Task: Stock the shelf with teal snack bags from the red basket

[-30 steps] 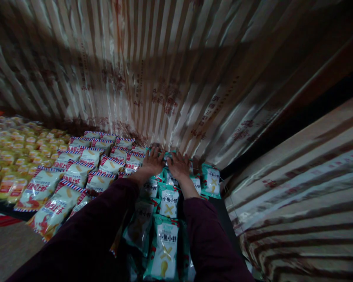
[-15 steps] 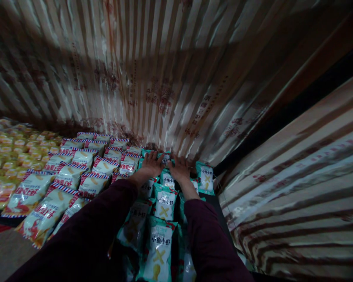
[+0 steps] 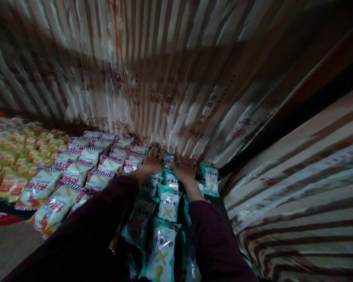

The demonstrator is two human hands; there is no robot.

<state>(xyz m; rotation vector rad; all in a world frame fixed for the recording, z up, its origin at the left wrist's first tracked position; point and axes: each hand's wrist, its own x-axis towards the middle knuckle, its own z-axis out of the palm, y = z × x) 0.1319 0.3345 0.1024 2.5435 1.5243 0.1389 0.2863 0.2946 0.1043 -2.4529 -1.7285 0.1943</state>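
Note:
Both arms in dark maroon sleeves reach forward over rows of teal and white snack packets [image 3: 167,206]. My left hand [image 3: 151,161] lies palm down with fingers spread on the far packets, close to the striped wall. My right hand [image 3: 184,168] lies beside it, also flat and spread, on teal packets at the back of the row. Neither hand grips a packet. One teal packet [image 3: 210,179] sits just right of my right hand.
Red, white and blue striped packets [image 3: 76,172] fill the rows to the left, and yellow packets [image 3: 11,152] lie beyond them. A shiny striped foil wall [image 3: 153,78] stands behind. More striped material [image 3: 297,203] rises on the right, with a dark gap between.
Both hands stay flat on the far teal packets; the right hand has shifted slightly to the right. The view has wobbled a little.

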